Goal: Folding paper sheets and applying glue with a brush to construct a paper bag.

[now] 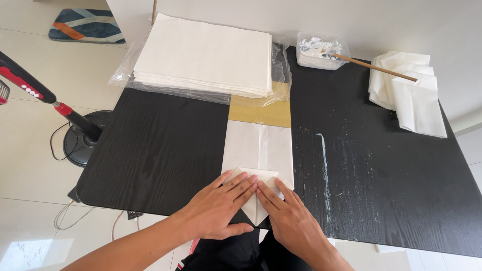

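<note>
The left hand [221, 208] and right hand [291, 221] lay flat, fingers stretched out, gripping nothing, both pressing the folded point of a white paper sheet [257, 150] at the near edge of the black table [160, 150]. The sheet looked thin, light and easily creased, best held down along its folds. A paper stack [206, 55] sat at the far edge, 1 paste tub [321, 50] with a stick [374, 66] beside it, folded bags [409, 90] near the far right corner.
</note>
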